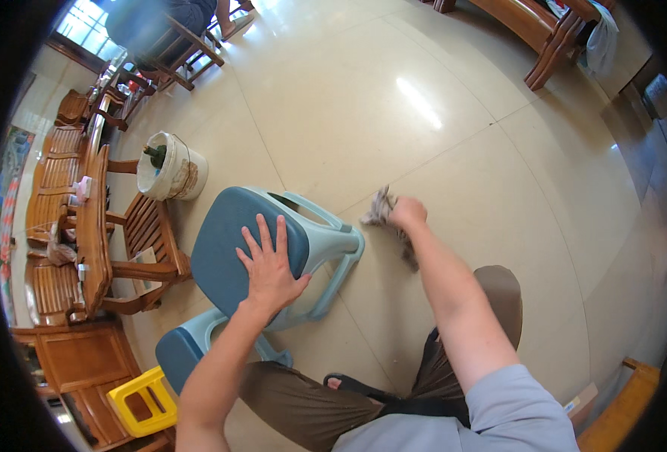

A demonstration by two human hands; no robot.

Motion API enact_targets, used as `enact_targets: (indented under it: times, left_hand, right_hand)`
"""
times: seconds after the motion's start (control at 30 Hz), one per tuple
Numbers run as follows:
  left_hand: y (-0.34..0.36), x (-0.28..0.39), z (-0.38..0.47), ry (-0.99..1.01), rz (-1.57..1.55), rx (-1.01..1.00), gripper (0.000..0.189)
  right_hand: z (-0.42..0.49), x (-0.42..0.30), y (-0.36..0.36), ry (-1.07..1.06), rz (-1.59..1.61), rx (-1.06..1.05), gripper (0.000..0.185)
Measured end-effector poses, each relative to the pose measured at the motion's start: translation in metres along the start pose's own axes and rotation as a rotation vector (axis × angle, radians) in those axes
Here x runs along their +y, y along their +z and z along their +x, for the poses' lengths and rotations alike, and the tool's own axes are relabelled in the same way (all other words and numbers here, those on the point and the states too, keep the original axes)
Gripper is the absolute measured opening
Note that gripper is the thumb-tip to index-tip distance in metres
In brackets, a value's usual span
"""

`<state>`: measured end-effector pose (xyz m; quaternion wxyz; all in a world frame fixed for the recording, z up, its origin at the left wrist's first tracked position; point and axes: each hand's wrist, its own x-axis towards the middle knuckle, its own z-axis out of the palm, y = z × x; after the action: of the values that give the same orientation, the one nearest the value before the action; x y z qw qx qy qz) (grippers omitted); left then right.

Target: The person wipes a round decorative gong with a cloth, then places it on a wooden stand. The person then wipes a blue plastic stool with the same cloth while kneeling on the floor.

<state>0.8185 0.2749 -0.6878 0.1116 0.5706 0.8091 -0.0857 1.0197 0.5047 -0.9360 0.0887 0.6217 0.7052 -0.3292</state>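
A plastic stool (226, 237) with a dark blue seat and pale blue legs stands before me, to the left. My left hand (271, 271) lies flat on its seat with the fingers spread. To the right of the stool's legs, my right hand (409, 213) is closed around a crumpled grey cloth (379, 208). Part of the cloth hangs below the hand, and its lower end is blurred. Whether the cloth touches the floor I cannot tell. A second blue stool (179, 353) stands close by at the lower left, partly behind my left forearm.
A white bucket (195, 175) with a dark green bottle (155, 155) stands beyond the stool. Wooden chairs (147, 226) and a table (93, 243) line the left. A yellow plastic stool (144, 401) is at lower left. A person (192, 17) sits at the far left. Tiled floor (339, 113) spreads ahead.
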Motion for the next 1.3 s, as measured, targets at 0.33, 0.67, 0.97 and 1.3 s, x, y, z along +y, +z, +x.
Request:
enact_targets:
  times: [0.33,0.67,0.97,1.3]
  left_hand:
    - [-0.018,-0.103,-0.079,0.704,0.180,-0.319,0.110]
    - [0.038,-0.083,-0.015,0.010,-0.072,0.193,0.101]
    - [0.035,-0.087,-0.025,0.025,-0.132,0.206,0.102]
    - [0.041,-0.092,-0.028,0.073,-0.110,0.248,0.100]
  right_hand:
    - [-0.022,-0.055,-0.142,-0.381,-0.194,-0.080,0.040]
    - [-0.055,-0.102,0.110,-0.200,0.707,0.090,0.058]
    - [-0.251,-0.054,0.208,0.104,0.572,0.049,0.048]
    - [-0.071,-0.106,0.158,-0.142,0.656,0.468,0.031]
